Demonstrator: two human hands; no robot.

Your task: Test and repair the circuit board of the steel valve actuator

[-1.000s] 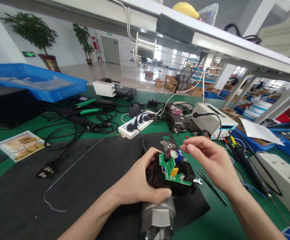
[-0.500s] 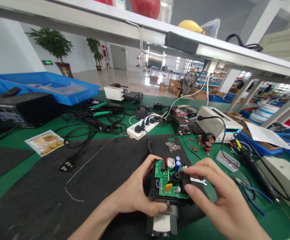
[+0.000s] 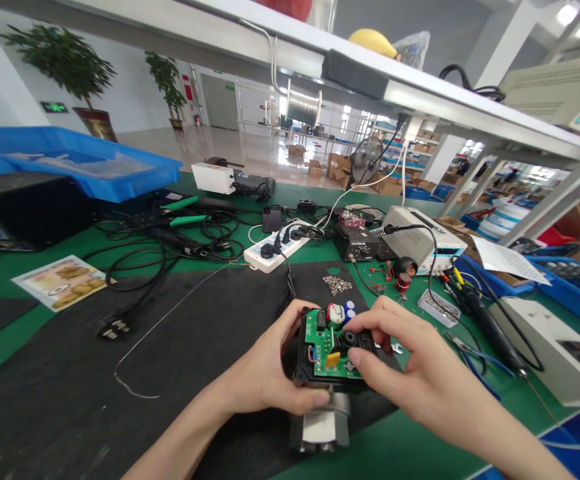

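The left hand [image 3: 270, 367] is wrapped around the left side of the black housing [image 3: 300, 363], its thumb along the near face. The right hand [image 3: 410, 360] has thumb and forefinger at the black round component [image 3: 349, 339]; I cannot tell whether they pinch it or only touch it. The housing is held near the tabletop's [image 3: 370, 443] near edge, over the right part of the black mat [image 3: 195, 347], with the green circuit board [image 3: 321, 347] facing up and the metal fitting [image 3: 323, 427] below.

The housing looks stiff and probably smooth enough to slip, and the fitting likely makes it bottom-heavy, so the outer walls or the metal seem the safest hold. The board is probably rigid but fragile: the blue capacitors [image 3: 350, 308] and yellow component [image 3: 333, 361] stand proud and could bend under side pressure. Light fingertips suit the round component, ideally low on its body
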